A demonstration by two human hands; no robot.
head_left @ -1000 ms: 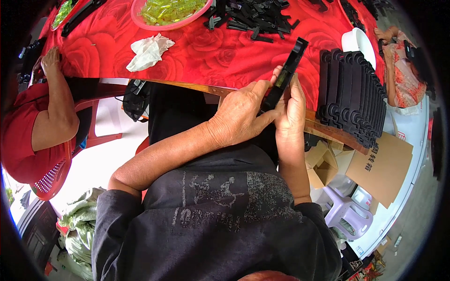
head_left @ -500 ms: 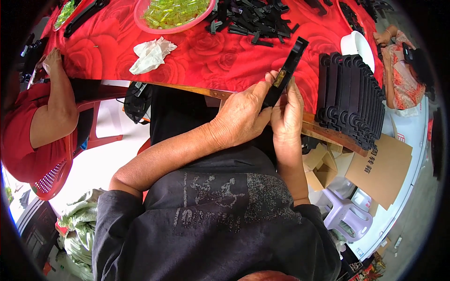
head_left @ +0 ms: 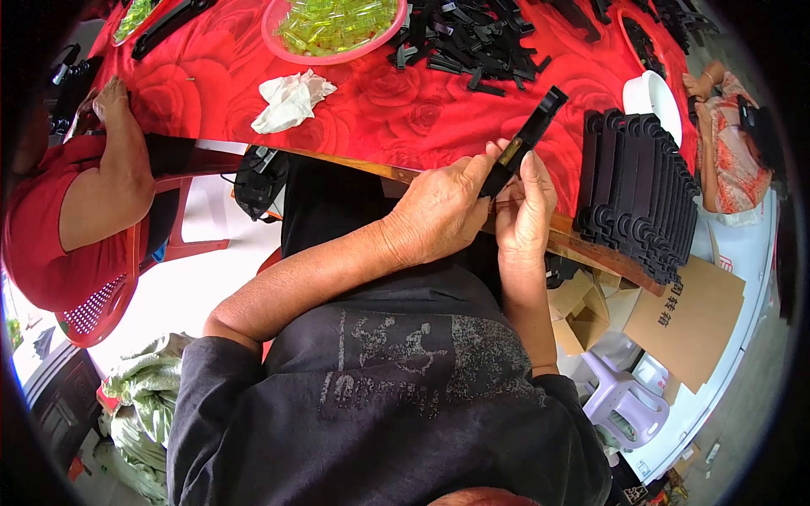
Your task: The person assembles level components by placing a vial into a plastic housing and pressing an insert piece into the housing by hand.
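Note:
A long black plastic spirit level (head_left: 540, 118) is held up at a slant over the table's front edge, its far end pointing up and right. A small yellow-green vial (head_left: 510, 152) shows in its middle. My left hand (head_left: 434, 207) is closed around its lower part from the left. My right hand (head_left: 525, 211) holds it from the right, thumb upright beside it; some of its fingers are hidden behind the level. To the right of my hands, a row of similar long black pieces (head_left: 633, 173) stands packed together at the table edge.
On the red flowered tablecloth (head_left: 388, 110) are a pink basin (head_left: 333, 59) of yellow-green vials, a heap of small black parts (head_left: 472, 38), a crumpled white tissue (head_left: 291, 99) and a white bowl (head_left: 654, 97). One person (head_left: 105, 194) sits at left, another (head_left: 732, 160) at right. Cardboard boxes (head_left: 692, 316) lie below.
The view has shifted slightly, moving the table right and down. The level leans a little more to the right. My right thumb has moved slightly away from it.

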